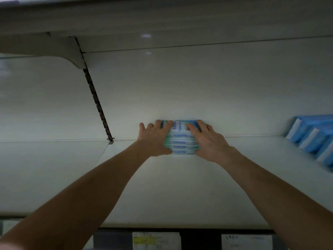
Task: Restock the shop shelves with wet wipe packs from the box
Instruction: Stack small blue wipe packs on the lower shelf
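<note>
A stack of several green-and-white wet wipe packs point(181, 139) sits at the back of the white shelf point(180, 186), against the back panel. My left hand point(154, 138) clasps the stack's left side, with the fingers over its top and the thumb low at the front. My right hand point(207, 141) clasps the right side the same way. Both arms reach deep into the shelf bay. The box is out of view.
Blue-and-white packs point(313, 138) stand in a row at the shelf's far right. A slotted upright point(97, 103) divides the back panel at left. The upper shelf's underside point(162, 18) hangs overhead. Price labels point(155, 240) line the front edge.
</note>
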